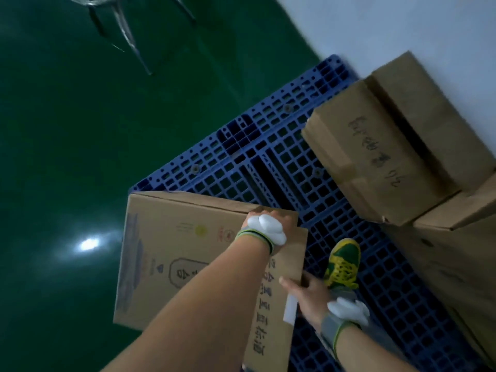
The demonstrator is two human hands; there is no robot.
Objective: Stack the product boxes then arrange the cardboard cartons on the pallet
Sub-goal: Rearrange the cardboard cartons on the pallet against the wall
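A large printed cardboard carton (pixel 171 253) is held over the near left corner of the blue plastic pallet (pixel 268 157). My left hand (pixel 268 221) grips the carton's far top edge. My right hand (pixel 308 294) clasps its near right edge, beside a white label. Both wrists wear grey-green bands with white markers. A second carton (pixel 381 146) with handwriting on it rests tilted on top of other cartons (pixel 461 251) at the pallet's right side.
My foot in a green and yellow shoe (pixel 345 261) stands on the pallet grid between the held carton and the stacked ones. A glossy green floor (pixel 80 130) lies to the left. Metal chair legs (pixel 126 28) stand far off. A white wall (pixel 402 22) borders the pallet.
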